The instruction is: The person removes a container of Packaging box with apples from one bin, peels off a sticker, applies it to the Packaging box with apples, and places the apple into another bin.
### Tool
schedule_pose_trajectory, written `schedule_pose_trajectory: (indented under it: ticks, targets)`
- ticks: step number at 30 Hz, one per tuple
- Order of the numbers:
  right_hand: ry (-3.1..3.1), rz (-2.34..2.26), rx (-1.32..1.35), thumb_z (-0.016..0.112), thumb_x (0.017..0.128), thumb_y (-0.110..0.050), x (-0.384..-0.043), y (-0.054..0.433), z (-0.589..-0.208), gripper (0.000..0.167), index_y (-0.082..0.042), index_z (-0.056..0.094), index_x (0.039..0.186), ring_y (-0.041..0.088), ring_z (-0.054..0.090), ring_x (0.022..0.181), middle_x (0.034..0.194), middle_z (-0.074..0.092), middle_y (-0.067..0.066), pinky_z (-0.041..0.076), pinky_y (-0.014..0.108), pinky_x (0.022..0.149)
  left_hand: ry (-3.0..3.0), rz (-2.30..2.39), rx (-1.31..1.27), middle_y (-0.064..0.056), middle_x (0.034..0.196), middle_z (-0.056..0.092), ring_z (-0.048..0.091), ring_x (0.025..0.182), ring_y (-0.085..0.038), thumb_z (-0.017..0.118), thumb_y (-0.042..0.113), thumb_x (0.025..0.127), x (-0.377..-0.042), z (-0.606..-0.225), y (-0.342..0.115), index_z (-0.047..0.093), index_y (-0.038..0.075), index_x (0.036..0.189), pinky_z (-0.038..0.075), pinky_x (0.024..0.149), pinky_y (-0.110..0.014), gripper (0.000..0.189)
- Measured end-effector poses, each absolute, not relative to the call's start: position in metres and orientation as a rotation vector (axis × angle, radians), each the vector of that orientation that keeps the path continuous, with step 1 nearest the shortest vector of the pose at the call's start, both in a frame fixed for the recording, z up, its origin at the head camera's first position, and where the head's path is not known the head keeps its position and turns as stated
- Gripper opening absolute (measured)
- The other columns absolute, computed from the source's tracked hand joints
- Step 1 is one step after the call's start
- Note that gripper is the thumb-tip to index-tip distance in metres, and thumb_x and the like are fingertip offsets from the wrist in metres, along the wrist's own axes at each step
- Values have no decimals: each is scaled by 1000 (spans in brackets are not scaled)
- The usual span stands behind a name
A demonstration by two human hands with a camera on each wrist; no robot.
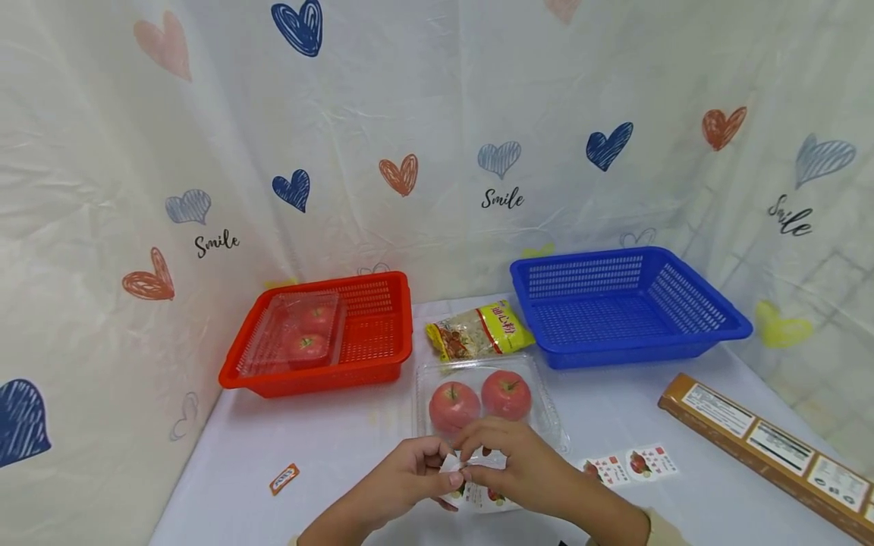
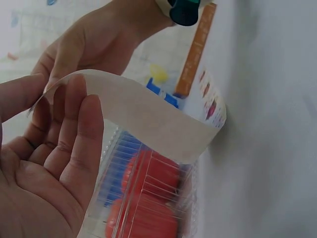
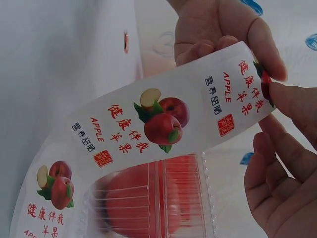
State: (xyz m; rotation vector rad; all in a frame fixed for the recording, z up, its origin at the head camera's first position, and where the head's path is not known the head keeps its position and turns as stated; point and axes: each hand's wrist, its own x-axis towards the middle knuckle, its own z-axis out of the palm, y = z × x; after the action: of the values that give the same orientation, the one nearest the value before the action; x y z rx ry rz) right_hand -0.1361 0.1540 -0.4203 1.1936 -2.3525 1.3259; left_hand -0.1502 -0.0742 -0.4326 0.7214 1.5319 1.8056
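A white strip of apple stickers [image 3: 124, 124], printed with apples and red lettering, hangs between both hands and curves down to the table. My left hand [image 1: 403, 479] pinches its end between thumb and fingers; in the left wrist view the plain backing [image 2: 133, 111] faces that palm. My right hand [image 1: 515, 462] pinches the same end, its fingertips close to the left thumb. Just beyond the hands stands a clear plastic box [image 1: 546, 402] with red apples [image 1: 454, 407] inside. Part of the strip [image 1: 655, 462] lies on the table to the right.
A red basket [image 1: 375, 368] at back left holds another clear box of apples [image 1: 307, 349]. Between it and a blue basket [image 1: 635, 349] lies a yellow food packet [image 1: 481, 331]. A long brown box [image 1: 765, 447] lies at right, and a small orange packet [image 1: 284, 479] at left.
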Motion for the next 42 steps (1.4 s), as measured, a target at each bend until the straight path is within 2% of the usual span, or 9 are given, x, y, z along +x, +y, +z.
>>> schedule_pose_trajectory:
  ticks: [6, 8, 12, 15, 20, 27, 30, 35, 42]
  targets:
    - [-2466, 1574, 1068, 71, 90, -20, -137, 156, -416, 10, -23, 61, 93, 10, 61, 84, 88, 63, -11, 53, 29, 77, 1598, 1806, 749, -9, 96, 64, 64, 87, -13, 63, 10, 95, -152, -426, -76, 51, -16, 108, 58, 76, -34, 31]
    - [-2483, 1638, 1045, 70, 91, -21, -138, 158, -414, 8, -21, 62, 94, 11, 62, 84, 88, 64, -9, 54, 29, 76, 1638, 1790, 736, -6, 95, 63, 65, 85, -14, 61, 9, 96, -153, -422, -79, 53, -14, 109, 57, 78, -35, 28]
    - [-2498, 1675, 1018, 68, 92, -21, -140, 159, -412, 7, -19, 62, 96, 13, 63, 82, 88, 65, -7, 55, 29, 74, 1710, 1773, 744, -13, 98, 65, 67, 86, -17, 58, 5, 96, -154, -414, -88, 57, -11, 117, 56, 84, -38, 26]
    - [-2515, 1674, 994, 68, 93, -21, -140, 160, -411, 7, -19, 62, 97, 13, 63, 82, 88, 65, -7, 55, 29, 73, 1750, 1763, 750, -18, 97, 67, 69, 85, -18, 59, 0, 94, -155, -410, -91, 58, -11, 120, 55, 84, -36, 28]
    - [-2533, 1637, 974, 67, 93, -21, -141, 160, -413, 6, -20, 63, 97, 12, 62, 82, 88, 65, -8, 54, 28, 74, 1761, 1757, 711, -16, 92, 67, 70, 84, -22, 60, -3, 92, -154, -410, -92, 59, -9, 119, 55, 83, -34, 28]
    - [-2284, 1211, 1214, 70, 90, -12, -142, 157, -417, 15, -22, 63, 100, 7, 59, 91, 100, 62, -9, 53, 24, 78, 1710, 1784, 653, -13, 90, 68, 70, 84, -22, 63, -2, 90, -153, -415, -89, 60, -9, 118, 56, 83, -34, 29]
    - [-2077, 977, 1336, 70, 91, -12, -144, 155, -413, 11, -18, 65, 99, 9, 58, 95, 104, 60, -6, 50, 19, 83, 1695, 1803, 661, -14, 91, 68, 70, 84, -22, 64, -1, 90, -153, -416, -87, 59, -10, 117, 56, 83, -35, 29]
    - [-1918, 777, 1461, 65, 95, -16, -149, 154, -401, 6, -15, 69, 98, 12, 56, 92, 104, 60, -1, 47, 17, 85, 1657, 1817, 671, -13, 92, 70, 71, 83, -20, 65, 1, 90, -154, -416, -83, 59, -11, 117, 56, 83, -35, 30]
    - [-1954, 675, 1576, 75, 87, -13, -151, 154, -396, 15, -18, 72, 100, 12, 56, 96, 103, 59, -2, 47, 20, 88, 1556, 1827, 692, -7, 93, 72, 70, 83, -17, 65, 1, 91, -157, -418, -84, 54, -13, 121, 55, 85, -36, 35]
